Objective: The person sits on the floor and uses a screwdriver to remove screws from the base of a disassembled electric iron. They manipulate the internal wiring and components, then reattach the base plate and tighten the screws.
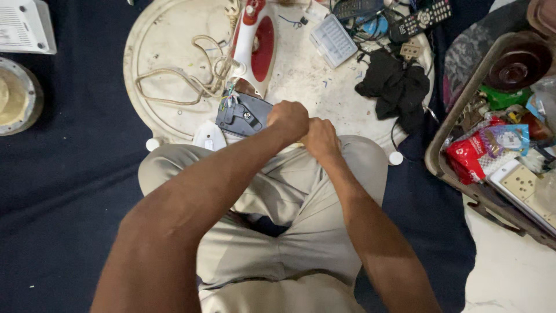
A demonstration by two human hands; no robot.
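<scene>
So we've got a red and white clothes iron (255,43) lying on the round white board (168,35), its dark rear cover (242,115) swung off at the near end with coloured wires (229,97) poking out, which looks like why it's turned heel-first toward us. Our left hand (288,120) is bunched into a fist right at the edge of that cover, and our right hand (320,138) is closed up tight against it, the 2 touching just above our knees; whatever small thing they're pinching is hidden, so we can't tell what's in there. The beige cord (174,78) loops off to the left of the iron, out of the way. Around it: a small clear plastic box (333,39) and a crumpled black cloth (397,87) to the right, 2 remote controls (420,20) at the far edge, and a crate (457,116) of packets and parts on the right. The cloth and tangled black wires crowd that side, so the only roomy spot is right in front of us.
</scene>
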